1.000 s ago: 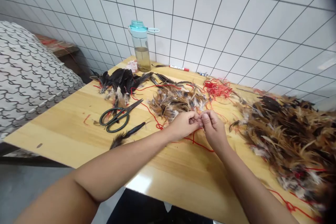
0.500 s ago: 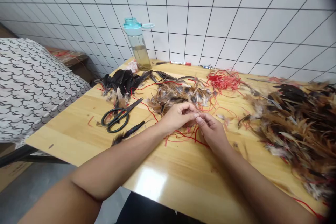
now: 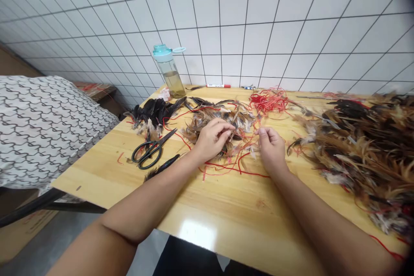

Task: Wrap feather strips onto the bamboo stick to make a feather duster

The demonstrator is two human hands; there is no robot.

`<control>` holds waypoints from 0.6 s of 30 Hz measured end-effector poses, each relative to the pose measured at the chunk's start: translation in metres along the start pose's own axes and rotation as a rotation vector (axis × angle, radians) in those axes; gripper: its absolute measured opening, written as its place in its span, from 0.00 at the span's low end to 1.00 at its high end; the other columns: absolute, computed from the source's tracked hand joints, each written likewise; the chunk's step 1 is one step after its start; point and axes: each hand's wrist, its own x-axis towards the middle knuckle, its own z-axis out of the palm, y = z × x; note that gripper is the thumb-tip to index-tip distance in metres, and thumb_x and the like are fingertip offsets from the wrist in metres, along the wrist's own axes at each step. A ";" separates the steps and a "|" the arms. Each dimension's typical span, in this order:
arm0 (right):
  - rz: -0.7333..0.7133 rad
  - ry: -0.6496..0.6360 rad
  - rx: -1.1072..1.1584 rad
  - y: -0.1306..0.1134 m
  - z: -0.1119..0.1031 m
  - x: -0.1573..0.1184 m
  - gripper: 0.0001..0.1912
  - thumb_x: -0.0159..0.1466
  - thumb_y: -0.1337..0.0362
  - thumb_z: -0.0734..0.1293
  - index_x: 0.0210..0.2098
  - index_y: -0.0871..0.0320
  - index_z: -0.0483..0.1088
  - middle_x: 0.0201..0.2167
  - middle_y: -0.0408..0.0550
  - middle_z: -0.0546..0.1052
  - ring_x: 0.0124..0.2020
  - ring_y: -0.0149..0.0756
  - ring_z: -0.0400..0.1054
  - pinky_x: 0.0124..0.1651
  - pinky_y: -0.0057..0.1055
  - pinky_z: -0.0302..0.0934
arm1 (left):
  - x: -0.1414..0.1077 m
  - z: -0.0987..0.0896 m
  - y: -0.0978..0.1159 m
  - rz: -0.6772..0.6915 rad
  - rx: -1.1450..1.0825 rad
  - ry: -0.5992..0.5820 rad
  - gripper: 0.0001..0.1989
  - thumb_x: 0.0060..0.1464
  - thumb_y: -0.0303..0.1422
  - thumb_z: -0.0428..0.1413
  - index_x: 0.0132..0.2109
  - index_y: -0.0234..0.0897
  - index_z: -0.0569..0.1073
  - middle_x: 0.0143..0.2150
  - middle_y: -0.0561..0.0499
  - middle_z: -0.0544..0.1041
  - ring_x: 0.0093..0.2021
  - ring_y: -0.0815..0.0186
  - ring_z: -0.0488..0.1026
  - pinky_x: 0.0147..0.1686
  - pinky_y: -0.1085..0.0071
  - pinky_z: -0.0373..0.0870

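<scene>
My left hand [image 3: 213, 139] is closed in a pinch over the near edge of a heap of brown feathers [image 3: 207, 117]; what its fingertips hold is too small to make out. To its right, my right hand [image 3: 272, 146] is also pinched, thumb against curled fingers, with a reddish speck at the tip that I cannot name. Thin red strings [image 3: 249, 174] lie on the table between and below the hands. Left of my left hand rest black-handled scissors [image 3: 150, 152] and a dark feather [image 3: 166, 165].
A tangle of red string [image 3: 269, 100] lies behind my hands. Black feathers [image 3: 152, 112] sit at the back left, near a water bottle [image 3: 173, 78]. A big brown feather pile [image 3: 371, 146] covers the right side. A red-capped marker [image 3: 218, 86] lies along the tiled wall.
My hands, touching at the fingertips before, have come apart: the left has drawn left, the right has moved right. The view has tilted up a little.
</scene>
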 end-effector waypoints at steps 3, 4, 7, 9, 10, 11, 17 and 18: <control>0.027 0.119 0.013 0.007 -0.007 0.010 0.18 0.64 0.47 0.59 0.31 0.56 0.67 0.17 0.37 0.60 0.21 0.30 0.54 0.28 0.28 0.53 | 0.014 0.008 0.004 0.127 0.134 -0.037 0.11 0.60 0.28 0.49 0.44 0.35 0.76 0.42 0.44 0.75 0.46 0.64 0.70 0.49 0.66 0.67; 0.025 0.131 0.012 0.008 -0.008 0.012 0.19 0.64 0.48 0.59 0.30 0.56 0.67 0.18 0.37 0.60 0.22 0.31 0.55 0.28 0.28 0.53 | 0.021 0.012 0.005 0.147 0.175 -0.057 0.12 0.60 0.28 0.49 0.45 0.35 0.76 0.43 0.44 0.75 0.47 0.63 0.70 0.51 0.65 0.66; 0.006 0.104 0.002 0.009 -0.008 0.012 0.18 0.64 0.48 0.59 0.30 0.57 0.67 0.18 0.38 0.61 0.23 0.31 0.56 0.29 0.28 0.54 | 0.042 0.029 0.006 0.168 0.288 -0.160 0.12 0.59 0.27 0.49 0.45 0.36 0.76 0.44 0.44 0.76 0.48 0.61 0.70 0.52 0.64 0.65; -0.005 0.076 -0.004 0.008 -0.007 0.012 0.18 0.64 0.49 0.59 0.30 0.57 0.67 0.18 0.38 0.61 0.23 0.31 0.56 0.30 0.28 0.54 | 0.053 0.039 0.006 0.136 0.375 -0.255 0.12 0.58 0.27 0.49 0.44 0.37 0.77 0.43 0.44 0.77 0.47 0.60 0.71 0.50 0.63 0.66; -0.008 0.070 -0.004 0.008 -0.006 0.011 0.18 0.64 0.50 0.59 0.29 0.57 0.67 0.18 0.38 0.62 0.24 0.31 0.56 0.30 0.28 0.54 | 0.056 0.044 0.005 0.105 0.419 -0.301 0.12 0.57 0.27 0.50 0.42 0.37 0.77 0.42 0.44 0.77 0.46 0.59 0.71 0.49 0.63 0.66; -0.007 0.070 -0.004 0.008 -0.006 0.012 0.18 0.64 0.50 0.59 0.29 0.57 0.67 0.18 0.38 0.62 0.24 0.31 0.57 0.30 0.28 0.54 | 0.059 0.049 0.004 0.074 0.457 -0.338 0.11 0.57 0.27 0.50 0.41 0.37 0.77 0.40 0.44 0.77 0.45 0.59 0.71 0.48 0.63 0.67; 0.008 0.092 -0.014 0.010 -0.004 0.014 0.17 0.64 0.52 0.57 0.28 0.57 0.67 0.20 0.40 0.65 0.25 0.32 0.59 0.31 0.28 0.54 | 0.058 0.067 -0.002 -0.012 0.531 -0.417 0.08 0.53 0.25 0.53 0.35 0.36 0.76 0.38 0.42 0.75 0.41 0.57 0.72 0.44 0.63 0.68; 0.013 0.088 -0.016 0.010 -0.004 0.014 0.17 0.64 0.52 0.57 0.28 0.57 0.67 0.20 0.40 0.65 0.25 0.32 0.59 0.31 0.28 0.53 | 0.056 0.068 -0.004 -0.027 0.528 -0.411 0.07 0.52 0.24 0.53 0.35 0.35 0.76 0.38 0.42 0.75 0.41 0.56 0.72 0.44 0.62 0.67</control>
